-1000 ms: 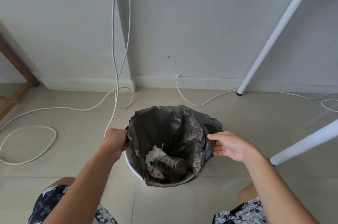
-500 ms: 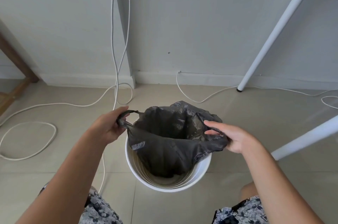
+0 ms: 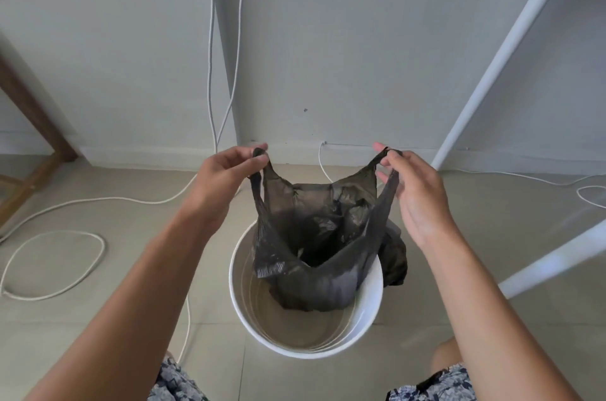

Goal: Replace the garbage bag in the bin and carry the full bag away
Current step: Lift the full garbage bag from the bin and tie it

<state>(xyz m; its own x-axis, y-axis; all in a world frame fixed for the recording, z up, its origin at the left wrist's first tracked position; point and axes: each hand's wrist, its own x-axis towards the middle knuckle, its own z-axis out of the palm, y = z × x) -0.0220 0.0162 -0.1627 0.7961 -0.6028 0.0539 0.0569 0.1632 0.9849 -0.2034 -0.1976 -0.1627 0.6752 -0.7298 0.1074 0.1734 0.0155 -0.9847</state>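
A black plastic garbage bag [image 3: 314,256] hangs partly lifted out of a round white bin [image 3: 328,348] on the tiled floor. My left hand [image 3: 223,184] pinches the bag's left handle loop and my right hand [image 3: 416,194] pinches the right one, both held above the bin. The bag's mouth gapes between them and its bottom still sits inside the bin. The rubbish inside is mostly hidden by dark folds. A fold of black plastic [image 3: 395,259] droops over the bin's right rim.
White cables [image 3: 59,269] loop over the floor at left and run up the wall behind. White slanted table legs [image 3: 498,59] stand at right, a wooden frame [image 3: 29,125] at far left. My knees in patterned shorts [image 3: 177,381] flank the bin.
Both hands have risen with the bag's handles, pulling the bag up off the rim and partly out of the bin. The bin's white inner wall now shows.
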